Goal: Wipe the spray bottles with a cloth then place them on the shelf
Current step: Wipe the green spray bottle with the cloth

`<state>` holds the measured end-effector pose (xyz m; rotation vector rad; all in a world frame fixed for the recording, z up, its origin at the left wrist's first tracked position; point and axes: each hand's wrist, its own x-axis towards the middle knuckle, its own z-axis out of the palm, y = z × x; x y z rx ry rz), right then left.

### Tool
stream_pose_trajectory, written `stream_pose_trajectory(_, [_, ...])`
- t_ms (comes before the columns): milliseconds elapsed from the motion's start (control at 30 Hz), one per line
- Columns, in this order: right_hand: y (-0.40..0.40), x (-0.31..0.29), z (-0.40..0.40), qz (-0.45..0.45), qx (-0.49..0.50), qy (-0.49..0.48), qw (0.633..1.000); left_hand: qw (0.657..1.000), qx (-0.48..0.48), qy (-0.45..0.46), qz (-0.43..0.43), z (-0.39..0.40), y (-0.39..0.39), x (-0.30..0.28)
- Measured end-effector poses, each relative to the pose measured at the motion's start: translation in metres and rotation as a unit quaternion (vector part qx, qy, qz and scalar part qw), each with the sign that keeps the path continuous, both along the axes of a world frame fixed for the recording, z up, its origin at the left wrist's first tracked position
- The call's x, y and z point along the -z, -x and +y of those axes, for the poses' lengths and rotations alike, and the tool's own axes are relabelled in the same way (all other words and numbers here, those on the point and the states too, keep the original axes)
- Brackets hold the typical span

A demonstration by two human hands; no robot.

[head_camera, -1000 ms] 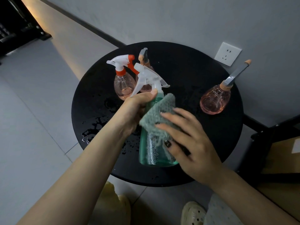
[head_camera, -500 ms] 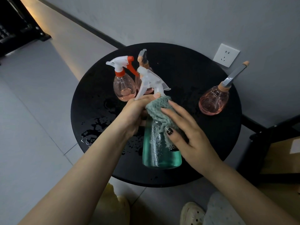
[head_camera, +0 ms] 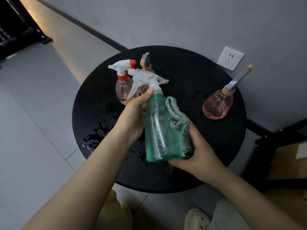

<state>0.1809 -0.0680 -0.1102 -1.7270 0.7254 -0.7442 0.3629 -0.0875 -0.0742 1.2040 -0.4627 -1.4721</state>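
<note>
While the green spray bottle (head_camera: pixel 157 128) is held up over the round black table (head_camera: pixel 207 160), tilted w/ its white trigger head (head_camera: pixel 146 80) pointing up-left, the left hand (head_camera: pixel 134 117) grips it at the neck; fingers curled round the far side, thumb tip pressed just under the collar; droplets run down the bottle's front. The right hand (head_camera: pixel 197 155) cups the bottle's lower right side and base thru a grey-green cloth (head_camera: pixel 179 120); fingers wrapped under the bottom edge, mostly hidden by cloth & bottle, so can't tell how far they're spread; the cloth bunches up along the bottle's right flank. No label, brand or writing readable on any bottle. On the table behind: a pink bottle w/ white-and-orange trigger (head_camera: pixel 123 87), upright; just beside it another pink bottle w/ a grey nozzle (head_camera: pixel 145 61), largely hidden behind the green one's trigger; well apart at right, a round pink bottle w/ long grey pump top (head_camera: pixel 217 105), near the table edge. Water is spattered on the tabletop at left (head_camera: pixel 94 138). White wall socket (head_camera: pixel 230 58) on the grey wall; dark shelf frame (head_camera: pixel 282 146) at right; a pale shoe (head_camera: pixel 196 219) at bottom.
</note>
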Motion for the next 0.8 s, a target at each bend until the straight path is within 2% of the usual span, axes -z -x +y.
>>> stream_pose_trajectory(133, [0.003,0.010,0.000,0.054,0.047,0.093,0.993,0.999,0.035,-0.012,-0.023,-0.001,0.008,-0.001])
stream_pose_trajectory(267, [0.005,0.012,0.001,0.097,0.065,0.152,0.982,0.986,0.036,-0.041,-0.155,0.003,0.009,-0.004])
stream_pose_trajectory(433, [0.006,0.011,0.002,0.171,0.049,0.254,0.951,0.975,0.043,-0.013,-0.218,0.005,0.007,-0.009])
stream_pose_trajectory(533, [0.005,0.008,0.003,0.209,0.046,0.304,0.928,0.976,0.018,0.004,-0.218,0.004,0.005,-0.006])
stream_pose_trajectory(800, [0.016,-0.008,0.003,0.287,-0.026,0.404,0.868,0.980,0.069,-0.009,-0.189,0.003,0.005,-0.006])
